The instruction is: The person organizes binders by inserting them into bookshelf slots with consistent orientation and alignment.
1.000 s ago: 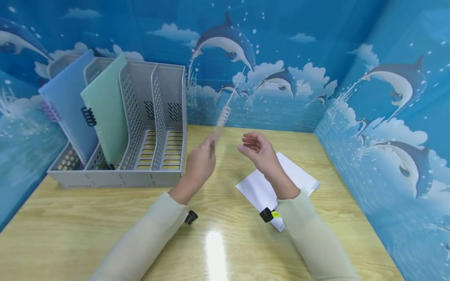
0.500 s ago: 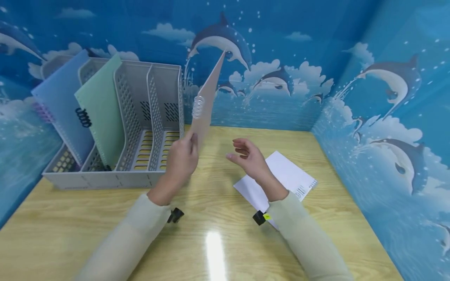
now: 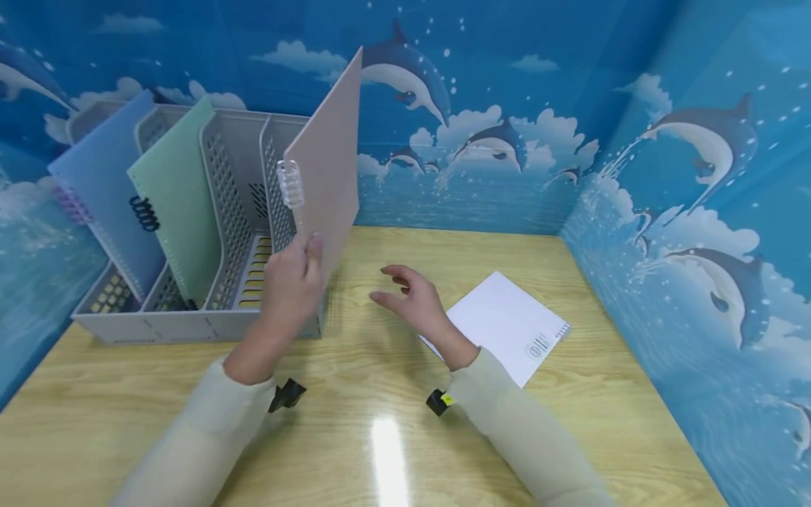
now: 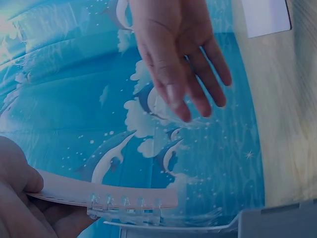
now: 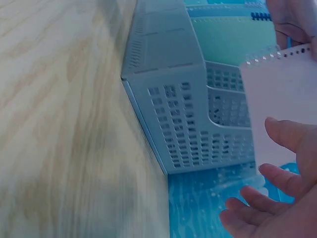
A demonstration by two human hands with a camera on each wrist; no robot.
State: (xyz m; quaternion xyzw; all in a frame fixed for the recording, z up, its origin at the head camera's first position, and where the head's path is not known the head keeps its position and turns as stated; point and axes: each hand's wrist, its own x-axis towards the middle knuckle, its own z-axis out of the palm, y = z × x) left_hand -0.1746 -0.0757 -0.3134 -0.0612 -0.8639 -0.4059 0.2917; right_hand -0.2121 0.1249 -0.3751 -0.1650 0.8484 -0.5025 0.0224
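Note:
My left hand (image 3: 293, 282) grips a pink spiral notebook (image 3: 332, 155) by its lower bound edge, thumb on the near cover. The notebook stands upright, its clear coil (image 3: 291, 184) facing me, and overlaps the rightmost slot of the grey file organizer (image 3: 196, 325) in the head view. My right hand (image 3: 415, 303) hovers over the table with fingers loosely bent and nothing in them. In the right wrist view its fingers (image 5: 282, 178) spread beside the pink cover. A blue notebook (image 3: 117, 190) and a green notebook (image 3: 180, 197) lean in the organizer's two left slots.
A white spiral notebook (image 3: 507, 324) lies on the wooden table (image 3: 380, 451), right of my right hand. Dolphin-printed blue curtains (image 3: 481, 84) close off the back and right side. The organizer's slotted dividers (image 3: 212, 204) rise high on the left.
My left hand has carried the pink notebook left, up to the organizer's right end, turning its cover towards view. My right hand has also drifted left, uncovering more of the white notebook.

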